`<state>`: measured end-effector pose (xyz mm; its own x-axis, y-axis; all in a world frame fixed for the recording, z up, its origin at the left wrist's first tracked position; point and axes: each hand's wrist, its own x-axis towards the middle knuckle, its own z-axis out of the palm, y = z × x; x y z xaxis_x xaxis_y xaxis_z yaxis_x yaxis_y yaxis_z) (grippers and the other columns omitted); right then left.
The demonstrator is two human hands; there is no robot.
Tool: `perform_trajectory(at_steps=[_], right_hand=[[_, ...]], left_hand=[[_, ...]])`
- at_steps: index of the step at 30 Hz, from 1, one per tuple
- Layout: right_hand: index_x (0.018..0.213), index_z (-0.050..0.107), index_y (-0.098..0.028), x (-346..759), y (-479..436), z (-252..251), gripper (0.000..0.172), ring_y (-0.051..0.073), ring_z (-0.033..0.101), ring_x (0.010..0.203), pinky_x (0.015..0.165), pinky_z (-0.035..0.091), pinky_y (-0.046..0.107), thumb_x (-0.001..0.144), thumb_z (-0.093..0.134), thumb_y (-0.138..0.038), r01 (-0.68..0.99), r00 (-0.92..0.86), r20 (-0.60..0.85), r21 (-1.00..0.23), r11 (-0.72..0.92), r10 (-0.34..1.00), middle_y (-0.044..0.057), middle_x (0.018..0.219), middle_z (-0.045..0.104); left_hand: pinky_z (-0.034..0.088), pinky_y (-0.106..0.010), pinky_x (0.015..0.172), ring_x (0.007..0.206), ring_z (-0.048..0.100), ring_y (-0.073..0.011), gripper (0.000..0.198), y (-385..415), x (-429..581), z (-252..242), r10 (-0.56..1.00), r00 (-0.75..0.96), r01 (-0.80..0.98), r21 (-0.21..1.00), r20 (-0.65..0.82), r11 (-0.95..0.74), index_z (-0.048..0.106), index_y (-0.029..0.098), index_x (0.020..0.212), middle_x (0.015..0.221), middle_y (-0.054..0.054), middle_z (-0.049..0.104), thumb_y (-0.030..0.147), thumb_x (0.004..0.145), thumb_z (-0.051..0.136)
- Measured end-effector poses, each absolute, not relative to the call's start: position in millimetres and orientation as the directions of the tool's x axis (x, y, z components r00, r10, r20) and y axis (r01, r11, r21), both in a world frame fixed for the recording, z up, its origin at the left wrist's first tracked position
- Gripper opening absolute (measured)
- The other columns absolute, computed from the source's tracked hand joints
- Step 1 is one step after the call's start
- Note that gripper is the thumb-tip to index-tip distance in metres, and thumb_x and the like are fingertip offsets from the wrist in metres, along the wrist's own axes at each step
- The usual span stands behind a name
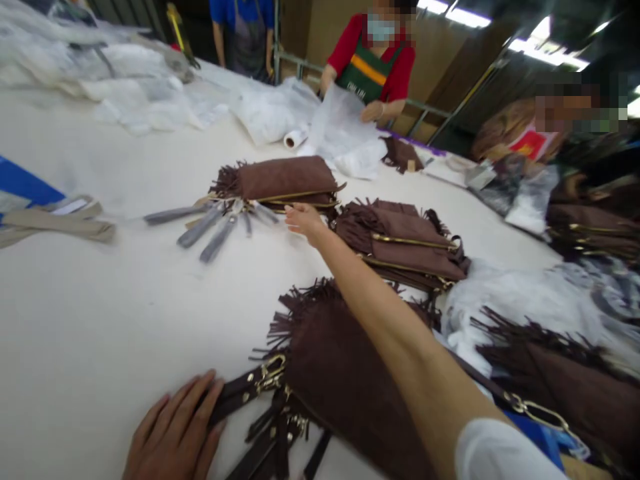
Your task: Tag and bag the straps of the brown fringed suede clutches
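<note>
My left hand [173, 433] lies flat and open at the near edge of the white table [100, 320], fingertips on dark brown straps [245, 390] with gold clasps. These straps hang from a brown fringed suede bag [330, 373] in front of me. My right arm stretches forward across that bag. My right hand [304, 221] reaches the far stack of brown fringed bags [283, 179], fingers extended at its near edge, holding nothing I can see. A second stack of fringed bags [400, 243] lies just right of that hand.
Grey straps [215, 230] fan out left of the far stack. Beige straps [55, 223] lie at the left edge. Clear plastic bags [525, 300] pile on the right. A person in a red shirt [373, 60] handles plastic wrap across the table; others stand nearby.
</note>
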<state>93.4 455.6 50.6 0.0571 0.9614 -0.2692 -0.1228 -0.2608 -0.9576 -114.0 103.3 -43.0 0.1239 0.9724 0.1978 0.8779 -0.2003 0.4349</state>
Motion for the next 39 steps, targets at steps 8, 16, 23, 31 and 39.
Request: perform_trajectory(at_steps=[8, 16, 23, 31, 39], right_hand=[[0.127, 0.053, -0.023, 177, 171, 57, 0.039, 0.025, 0.05, 0.12, 0.103, 0.038, 0.042, 0.09, 0.053, -0.034, 0.745, -0.291, 0.087, -0.604, 0.282, 0.953, 0.009, 0.13, 0.056], [0.143, 0.037, -0.014, 188, 78, 7, 0.059, 0.032, 0.025, 0.139, 0.111, 0.023, 0.05, 0.087, 0.053, -0.024, 0.889, -0.394, 0.122, -0.201, 0.412, 0.911, 0.017, 0.15, 0.032], [0.139, 0.042, -0.008, 188, 60, 14, 0.054, 0.03, 0.03, 0.138, 0.112, 0.023, 0.049, 0.086, 0.045, -0.014, 0.869, -0.45, 0.143, -0.158, 0.469, 0.882, 0.018, 0.146, 0.038], [0.147, 0.029, -0.019, 200, 0, 26, 0.065, 0.027, 0.022, 0.141, 0.114, 0.02, 0.05, 0.089, 0.051, -0.041, 0.781, -0.526, 0.2, -0.273, 0.562, 0.827, 0.012, 0.152, 0.029], [0.148, 0.024, -0.014, 220, 4, -6, 0.079, 0.031, 0.022, 0.141, 0.112, 0.023, 0.051, 0.087, 0.049, -0.056, 0.88, -0.405, 0.283, -0.138, 0.455, 0.869, 0.017, 0.152, 0.027]], left_hand=[[0.042, -0.044, 0.097, 0.114, 0.051, -0.0289, 0.038, 48, -78, 0, 0.953, 0.26, 0.854, 0.424, 0.153, -0.301, 0.048, 0.024, 0.125, 0.121, -0.01, 0.057, 0.031, 0.088, 0.053], [0.043, -0.044, 0.093, 0.108, 0.052, -0.0278, 0.029, 39, -50, 9, 0.974, 0.195, 0.876, 0.426, 0.112, -0.224, 0.047, 0.018, 0.118, 0.112, -0.011, 0.055, 0.031, 0.092, 0.048], [0.046, -0.041, 0.086, 0.098, 0.054, -0.0262, 0.03, 21, -42, 5, 0.964, 0.256, 0.92, 0.289, 0.067, -0.264, 0.048, 0.018, 0.112, 0.104, -0.008, 0.055, 0.023, 0.085, 0.059], [0.047, -0.04, 0.089, 0.098, 0.057, -0.0247, 0.021, -41, -88, 7, 0.97, 0.24, 0.873, 0.445, -0.039, -0.198, 0.051, 0.018, 0.11, 0.103, -0.009, 0.059, 0.025, 0.09, 0.05], [0.038, -0.045, 0.106, 0.121, 0.047, -0.0222, 0.04, 27, -87, 19, 0.902, 0.36, 0.778, 0.457, 0.238, -0.431, 0.046, 0.019, 0.127, 0.127, -0.01, 0.054, 0.008, 0.09, 0.034]])
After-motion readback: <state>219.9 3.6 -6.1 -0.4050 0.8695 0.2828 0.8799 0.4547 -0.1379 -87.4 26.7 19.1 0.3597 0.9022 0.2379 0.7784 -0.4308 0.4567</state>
